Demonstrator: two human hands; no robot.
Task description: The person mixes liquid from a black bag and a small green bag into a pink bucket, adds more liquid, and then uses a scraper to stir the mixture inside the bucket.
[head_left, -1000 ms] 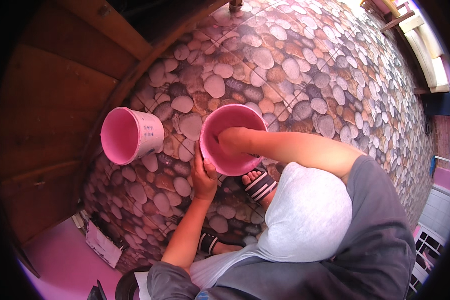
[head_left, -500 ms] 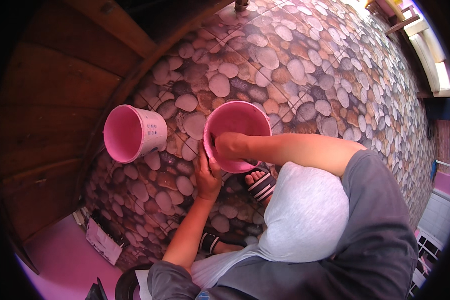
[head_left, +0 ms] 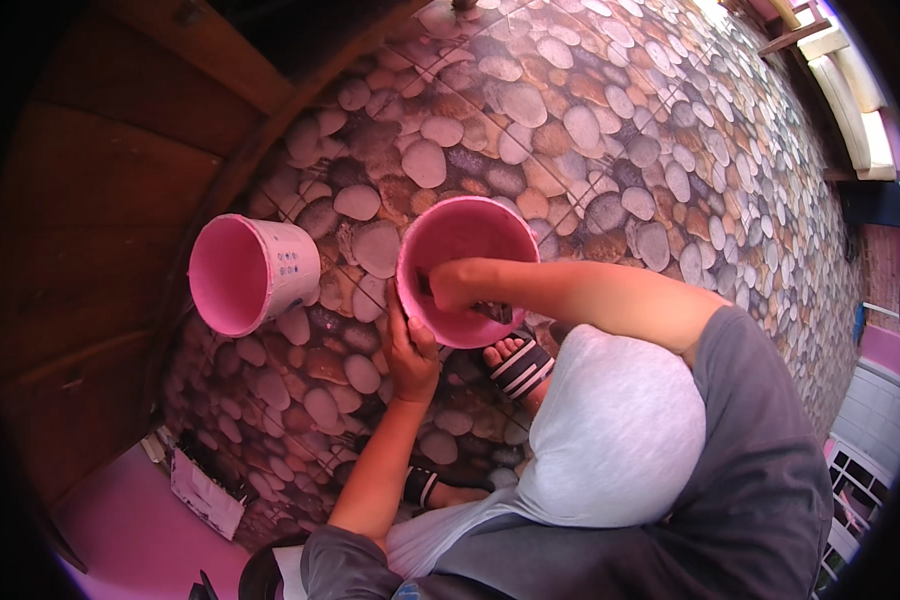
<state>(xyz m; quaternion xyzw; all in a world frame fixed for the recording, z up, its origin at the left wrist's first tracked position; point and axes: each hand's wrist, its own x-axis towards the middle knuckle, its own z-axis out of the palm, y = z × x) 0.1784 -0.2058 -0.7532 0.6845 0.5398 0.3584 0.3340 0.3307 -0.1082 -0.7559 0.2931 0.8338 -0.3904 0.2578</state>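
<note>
A bucket [head_left: 480,230] with a pink-coated interior stands on the pebble-patterned floor in front of me. My left hand [head_left: 410,355] grips its near-left side, thumb near the rim. My right hand [head_left: 452,285] reaches down inside, curled around something I cannot make out; part of a dark object [head_left: 492,311] shows beneath the wrist. Left of this bucket, a second one [head_left: 290,265], white outside with pink inside, leans toward the left in the picture, apparently empty. My sandalled foot [head_left: 518,365] is just below the held bucket, beside a light grey cloth [head_left: 615,430] on my lap.
A dark wooden panelled structure [head_left: 100,260] borders the left. At lower left are a pink wall [head_left: 110,520] and a pale paint-marked board [head_left: 205,490]. Cream seating [head_left: 845,100] is at upper right; a white grid rack [head_left: 850,495] is at lower right.
My right hand has shifted slightly within the bucket, exposing more of the dark object under the wrist. My left hand keeps its grip. The whole view has shifted slightly.
</note>
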